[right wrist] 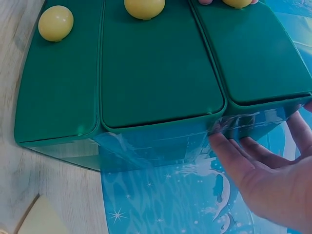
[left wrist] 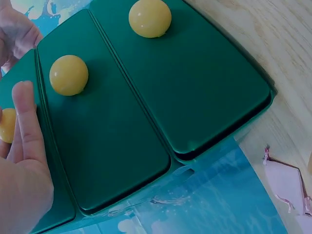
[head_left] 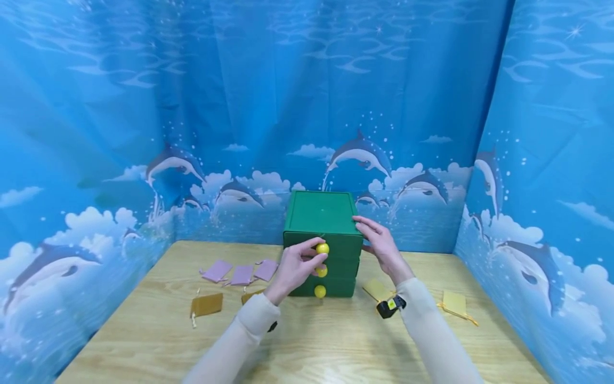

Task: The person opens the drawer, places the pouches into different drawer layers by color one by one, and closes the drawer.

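Observation:
A green three-drawer box (head_left: 323, 212) stands on the table, each drawer front bearing a round yellow knob. My left hand (head_left: 296, 265) is at the top drawer, its thumb and fingers pinching the top knob (head_left: 322, 248). In the left wrist view that knob (left wrist: 7, 126) is partly hidden behind the fingers. Below it are the middle knob (head_left: 321, 271) and the bottom knob (head_left: 320, 291). My right hand (head_left: 382, 246) steadies the box's right side near the top, fingers extended against it, as the right wrist view also shows. All three drawers look closed.
Several lilac drawstring pouches (head_left: 242, 275) lie left of the box. Nearer are a brown pouch (head_left: 207, 305) and another brown pouch (head_left: 252, 295), partly behind the left arm. To the right are two pale yellow pouches (head_left: 377, 290). A blue dolphin-print curtain (head_left: 259, 133) hangs behind.

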The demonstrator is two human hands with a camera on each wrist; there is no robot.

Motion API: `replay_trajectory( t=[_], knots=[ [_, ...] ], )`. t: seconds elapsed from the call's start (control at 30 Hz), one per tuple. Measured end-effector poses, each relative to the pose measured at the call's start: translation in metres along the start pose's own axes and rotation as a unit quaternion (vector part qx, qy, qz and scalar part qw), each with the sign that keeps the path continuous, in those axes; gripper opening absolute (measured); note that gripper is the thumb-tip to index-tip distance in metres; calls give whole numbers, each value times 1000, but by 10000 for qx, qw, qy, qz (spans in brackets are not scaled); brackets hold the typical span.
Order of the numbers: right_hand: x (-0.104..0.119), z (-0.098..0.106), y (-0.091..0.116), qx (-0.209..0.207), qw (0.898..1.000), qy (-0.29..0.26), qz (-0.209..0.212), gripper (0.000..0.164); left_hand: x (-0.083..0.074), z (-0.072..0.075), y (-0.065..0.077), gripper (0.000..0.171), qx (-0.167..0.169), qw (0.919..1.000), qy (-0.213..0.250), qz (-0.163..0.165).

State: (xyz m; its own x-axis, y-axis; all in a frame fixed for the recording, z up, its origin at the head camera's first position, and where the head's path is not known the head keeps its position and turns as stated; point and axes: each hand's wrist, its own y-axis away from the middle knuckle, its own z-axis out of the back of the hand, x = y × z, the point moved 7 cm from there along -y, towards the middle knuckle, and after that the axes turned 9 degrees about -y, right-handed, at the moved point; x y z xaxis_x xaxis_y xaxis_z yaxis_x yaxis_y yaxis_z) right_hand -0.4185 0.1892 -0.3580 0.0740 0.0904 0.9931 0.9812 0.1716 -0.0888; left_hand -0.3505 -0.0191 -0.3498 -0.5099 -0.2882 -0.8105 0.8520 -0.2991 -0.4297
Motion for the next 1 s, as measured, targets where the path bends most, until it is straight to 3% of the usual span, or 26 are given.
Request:
replay_trajectory(
  t=[0.6,1.0],
  knots=[
    [-1,2,1,-116,9998,164,-60,53,-8,-2,11,30,-135,9990,-238,-345],
    [1,-1,2,-89,9998,161,-119,50,16,-4,10,33,-93,9976,-364,-578]
  ],
)
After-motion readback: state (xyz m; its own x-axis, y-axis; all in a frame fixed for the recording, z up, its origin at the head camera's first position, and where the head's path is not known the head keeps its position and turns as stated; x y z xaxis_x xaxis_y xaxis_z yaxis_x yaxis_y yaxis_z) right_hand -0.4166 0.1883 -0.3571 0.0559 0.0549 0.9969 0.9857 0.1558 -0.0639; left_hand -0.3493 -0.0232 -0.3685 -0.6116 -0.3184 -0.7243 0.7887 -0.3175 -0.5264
